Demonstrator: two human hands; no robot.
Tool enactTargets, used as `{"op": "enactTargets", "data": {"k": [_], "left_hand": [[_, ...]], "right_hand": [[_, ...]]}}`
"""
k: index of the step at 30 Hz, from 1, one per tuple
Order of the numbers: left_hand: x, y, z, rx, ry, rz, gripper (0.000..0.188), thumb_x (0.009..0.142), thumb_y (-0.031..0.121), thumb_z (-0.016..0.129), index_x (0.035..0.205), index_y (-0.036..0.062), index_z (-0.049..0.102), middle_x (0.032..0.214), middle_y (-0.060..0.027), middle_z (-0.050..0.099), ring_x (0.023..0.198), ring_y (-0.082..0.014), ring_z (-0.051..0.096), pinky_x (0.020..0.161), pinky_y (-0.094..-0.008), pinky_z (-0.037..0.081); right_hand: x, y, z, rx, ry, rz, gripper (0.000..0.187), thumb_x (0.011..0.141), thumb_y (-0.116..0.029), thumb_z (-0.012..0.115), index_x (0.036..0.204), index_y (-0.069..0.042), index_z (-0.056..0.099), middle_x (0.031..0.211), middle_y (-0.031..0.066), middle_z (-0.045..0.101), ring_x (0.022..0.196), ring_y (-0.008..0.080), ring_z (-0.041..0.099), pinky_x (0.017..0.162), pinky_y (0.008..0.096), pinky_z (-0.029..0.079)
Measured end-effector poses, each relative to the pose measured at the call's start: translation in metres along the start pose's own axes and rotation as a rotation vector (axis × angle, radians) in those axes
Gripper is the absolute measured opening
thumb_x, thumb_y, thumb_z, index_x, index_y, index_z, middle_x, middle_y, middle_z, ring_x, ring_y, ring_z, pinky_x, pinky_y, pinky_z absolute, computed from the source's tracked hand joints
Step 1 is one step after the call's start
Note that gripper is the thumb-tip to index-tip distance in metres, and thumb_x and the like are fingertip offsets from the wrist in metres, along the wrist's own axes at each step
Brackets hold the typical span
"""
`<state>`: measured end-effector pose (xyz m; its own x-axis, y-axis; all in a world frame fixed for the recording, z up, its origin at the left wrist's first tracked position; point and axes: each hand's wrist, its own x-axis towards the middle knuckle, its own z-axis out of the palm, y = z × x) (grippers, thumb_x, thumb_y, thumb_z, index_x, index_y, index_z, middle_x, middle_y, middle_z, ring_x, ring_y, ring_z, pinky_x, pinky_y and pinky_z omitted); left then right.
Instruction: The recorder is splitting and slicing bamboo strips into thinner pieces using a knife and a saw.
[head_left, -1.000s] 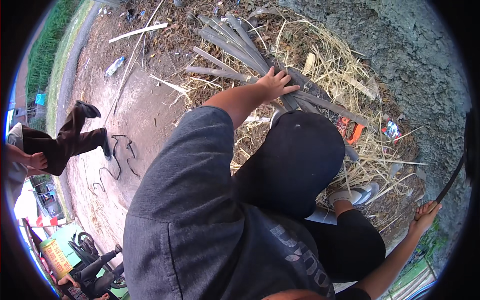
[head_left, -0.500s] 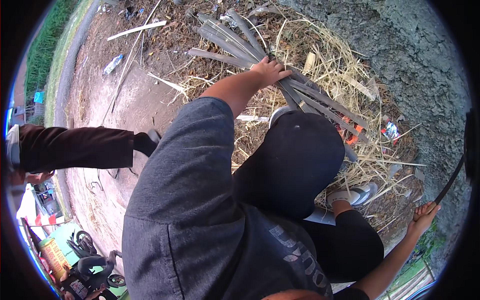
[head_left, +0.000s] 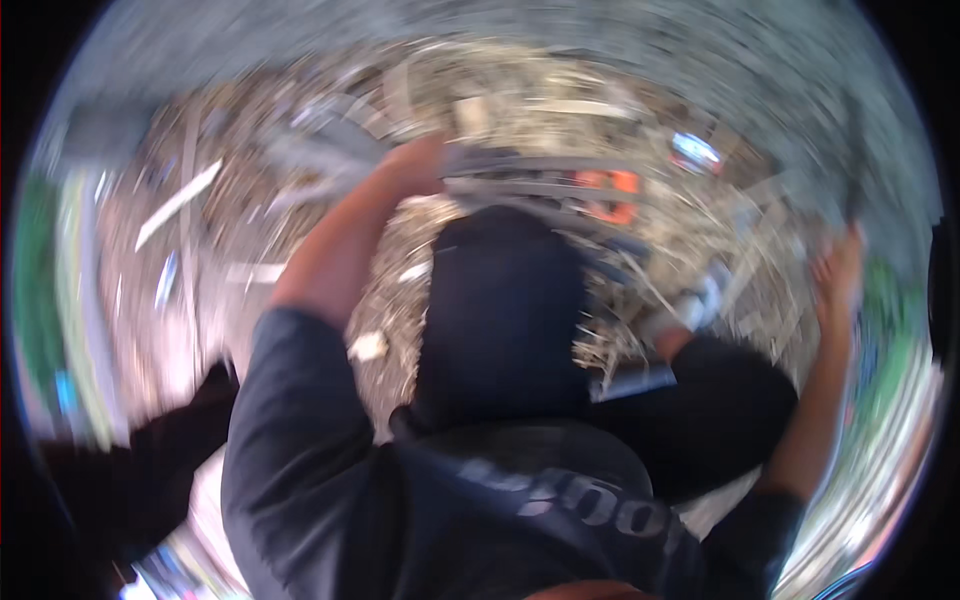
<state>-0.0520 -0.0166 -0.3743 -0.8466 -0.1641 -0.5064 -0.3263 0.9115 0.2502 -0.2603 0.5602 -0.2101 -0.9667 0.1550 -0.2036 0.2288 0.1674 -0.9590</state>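
The picture is smeared by motion. My left hand [head_left: 418, 165] is closed over a bundle of flat, grey-brown slats [head_left: 530, 187] lying across the ground in front of my raised knee. Their far ends fan out to the left of the hand. Out at the far right, my right hand [head_left: 840, 265] grips the end of a long, thin dark strip [head_left: 853, 180] that points away from me toward the grey wall. Blur hides its exact kind and the separate fingers of both hands. Beneath the slats, just right of my knee, an orange object [head_left: 610, 195] shows.
A rough grey wall [head_left: 500, 25] curves across the far side. Pale shavings [head_left: 690, 215] litter the ground, with a shiny wrapper [head_left: 695, 150] among them. One pale slat [head_left: 178, 205] and a bottle [head_left: 166, 280] lie at left. Another person's dark trouser leg [head_left: 150, 465] is near me, lower left.
The whole view has swung round, so the wall now lies across the top and everything is blurred. My left hand stays on the slats; my right hand, still with the dark strip, appears higher.
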Motion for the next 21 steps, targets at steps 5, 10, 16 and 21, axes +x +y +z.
{"op": "enactTargets", "data": {"k": [5, 10, 16, 21], "left_hand": [[-0.020, 0.159, -0.092, -0.595, 0.242, 0.350, 0.044, 0.093, 0.026, 0.064, 0.129, 0.0025, 0.055, 0.117, -0.0109, 0.064, 0.101, -0.0203, 0.066, 0.083, -0.0309, 0.052], [-0.081, 0.320, -0.115, -0.912, -0.070, 0.677, 0.066, 0.099, 0.054, 0.041, 0.140, 0.0018, 0.043, 0.136, -0.0137, 0.052, 0.119, -0.0248, 0.055, 0.099, -0.0400, 0.042], [-0.110, 0.426, -0.079, -1.227, -0.034, 0.555, 0.058, 0.102, 0.045, 0.043, 0.138, -0.0005, 0.045, 0.132, -0.0130, 0.054, 0.121, -0.0236, 0.053, 0.100, -0.0386, 0.042], [-0.123, 0.472, -0.059, -1.242, 0.083, 0.546, 0.043, 0.103, 0.030, 0.044, 0.135, 0.0005, 0.047, 0.128, -0.0113, 0.056, 0.117, -0.0202, 0.055, 0.100, -0.0353, 0.043]], "right_hand": [[-0.044, -0.027, 0.036, -0.063, -0.486, -0.237, 0.044, 0.096, -0.025, 0.055, 0.136, -0.008, 0.050, 0.110, 0.0126, 0.058, 0.093, 0.0225, 0.061, 0.082, 0.0403, 0.052], [-0.092, -0.055, 0.076, -0.513, -0.159, -0.410, 0.035, 0.067, -0.022, 0.074, 0.098, -0.005, 0.069, 0.081, 0.0147, 0.070, 0.081, 0.0288, 0.069, 0.071, 0.0391, 0.054], [-0.141, -0.047, 0.041, -0.494, -0.152, -0.513, 0.022, 0.067, -0.013, 0.071, 0.089, -0.011, 0.073, 0.086, 0.0145, 0.070, 0.083, 0.0340, 0.069, 0.072, 0.0427, 0.055], [-0.139, -0.040, 0.008, -0.316, -0.111, -0.512, 0.031, 0.069, -0.016, 0.069, 0.099, -0.010, 0.069, 0.090, 0.0141, 0.070, 0.089, 0.0331, 0.068, 0.074, 0.0431, 0.053]]}}
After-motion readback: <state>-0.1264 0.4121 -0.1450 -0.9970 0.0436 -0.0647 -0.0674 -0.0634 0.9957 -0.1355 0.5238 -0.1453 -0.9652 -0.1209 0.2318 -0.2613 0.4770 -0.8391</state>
